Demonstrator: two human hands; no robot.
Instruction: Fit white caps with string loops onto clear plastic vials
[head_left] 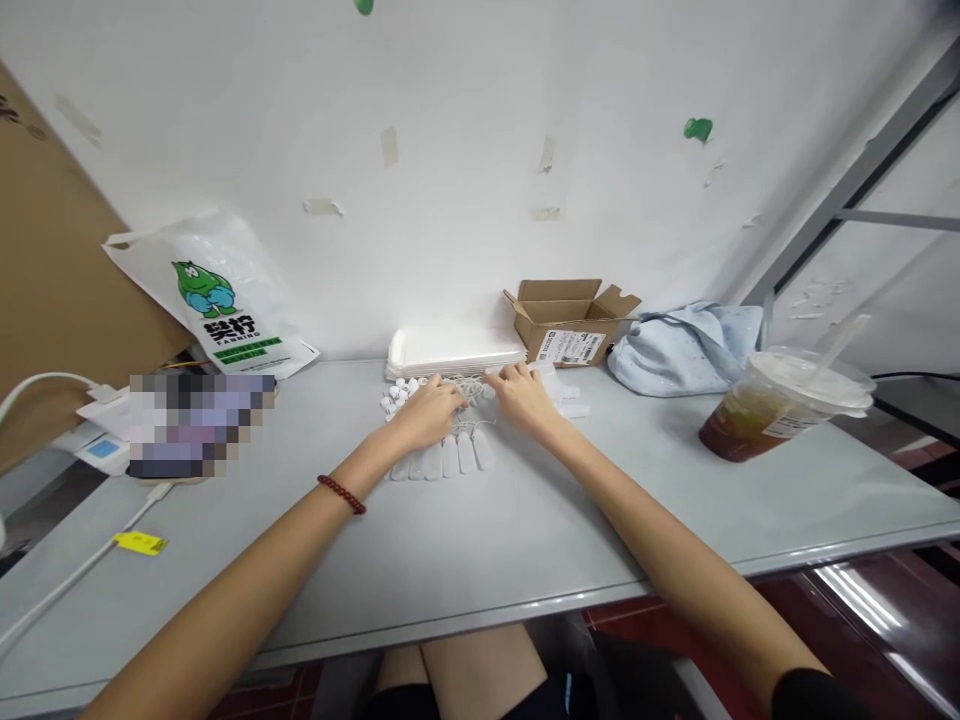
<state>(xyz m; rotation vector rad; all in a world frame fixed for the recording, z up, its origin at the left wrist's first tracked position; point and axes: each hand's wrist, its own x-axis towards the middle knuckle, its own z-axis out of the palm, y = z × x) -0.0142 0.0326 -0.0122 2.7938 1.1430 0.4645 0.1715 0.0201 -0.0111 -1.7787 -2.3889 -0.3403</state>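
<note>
At the back middle of the desk, both hands meet over a small tangle of white string (471,384). My left hand (429,414) comes in from the left, its fingers closed in a pinch at the string. From the right reaches my right hand (520,396), fingers curled and tips pressed to the string's other side. Below them lies a row of clear plastic tags (450,458) with strings at their tops. Small white round pieces (396,396) are heaped beside my left hand. More clear pieces (574,400) lie right of my right hand.
Behind the hands sit a stack of white flat sleeves (457,350) and an open cardboard box (566,325). Rightward are a light blue cloth bag (682,350) and a tilted drink cup (780,405). A white plastic bag (225,300), chargers and a white cable (82,570) occupy the left.
</note>
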